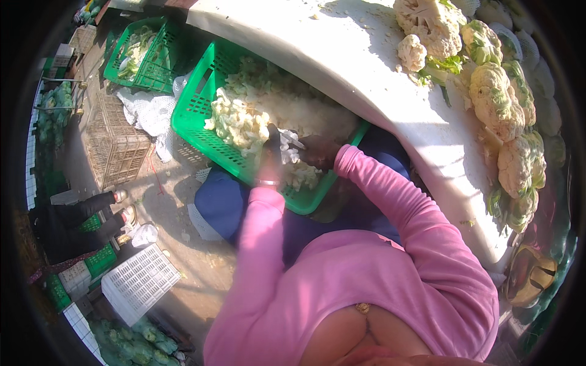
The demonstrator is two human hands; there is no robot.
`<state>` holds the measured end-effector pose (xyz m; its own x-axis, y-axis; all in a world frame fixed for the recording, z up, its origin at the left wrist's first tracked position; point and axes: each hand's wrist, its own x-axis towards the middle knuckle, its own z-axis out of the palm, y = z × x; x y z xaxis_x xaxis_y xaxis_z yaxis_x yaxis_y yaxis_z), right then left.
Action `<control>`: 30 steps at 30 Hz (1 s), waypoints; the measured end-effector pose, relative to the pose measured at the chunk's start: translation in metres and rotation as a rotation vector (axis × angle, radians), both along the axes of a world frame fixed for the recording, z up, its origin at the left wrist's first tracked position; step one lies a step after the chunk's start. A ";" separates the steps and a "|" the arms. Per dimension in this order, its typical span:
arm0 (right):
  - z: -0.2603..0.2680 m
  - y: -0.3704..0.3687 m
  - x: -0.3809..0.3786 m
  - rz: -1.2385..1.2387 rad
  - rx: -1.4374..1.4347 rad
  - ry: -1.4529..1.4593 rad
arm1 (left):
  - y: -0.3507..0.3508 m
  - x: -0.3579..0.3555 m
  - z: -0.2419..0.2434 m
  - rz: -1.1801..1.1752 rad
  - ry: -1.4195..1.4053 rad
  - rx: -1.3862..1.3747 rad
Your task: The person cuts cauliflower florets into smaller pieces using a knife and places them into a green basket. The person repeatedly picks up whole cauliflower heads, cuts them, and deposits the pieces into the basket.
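Observation:
Both of my hands are over a green plastic crate (187, 116) full of cut cauliflower florets (238, 112). A white cauliflower piece (289, 145) is between them, in bright sun. My left hand (270, 158), blurred, holds the piece from the left with the thumb upright beside it. Coming in from the right, my right hand (319, 152) is bent over with its fingers at the same piece. Shadow hides what those fingers grip, so I cannot tell whether they hold a tool. The crate sits between my knees, against the table's edge.
Whole cauliflowers (496, 100) and trimmed leaves lie on the white-covered table (366, 73) at right. On the floor are another green crate (137, 55), a brown crate (114, 142), white netting (149, 110) and a white crate (141, 279). A person's legs (87, 219) are at left.

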<state>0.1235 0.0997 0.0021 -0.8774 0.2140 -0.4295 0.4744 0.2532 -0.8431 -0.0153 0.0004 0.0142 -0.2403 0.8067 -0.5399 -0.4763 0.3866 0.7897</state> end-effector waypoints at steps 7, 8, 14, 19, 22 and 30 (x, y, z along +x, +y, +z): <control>0.006 0.007 0.003 0.051 0.121 -0.017 | 0.008 0.012 0.003 -0.078 0.254 0.044; 0.004 0.006 0.001 0.056 0.197 -0.002 | 0.009 0.011 0.000 -0.102 0.201 0.056; 0.053 0.022 0.027 0.185 0.487 -0.155 | 0.011 -0.015 -0.009 -0.309 0.314 0.017; 0.126 0.109 0.119 -0.848 0.983 0.171 | 0.037 -0.012 0.021 0.041 1.092 0.057; 0.130 0.169 0.143 -1.005 1.065 -0.050 | 0.082 0.015 0.050 0.069 0.841 0.244; 0.164 0.149 0.159 -0.773 -0.113 0.332 | 0.171 0.066 0.106 -0.200 0.319 0.671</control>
<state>0.2821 0.2482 0.1661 -0.5867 0.7764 -0.2302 0.2025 -0.1346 -0.9700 0.0508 0.1718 0.1198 -0.1175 0.9814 0.1521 -0.1572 -0.1696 0.9729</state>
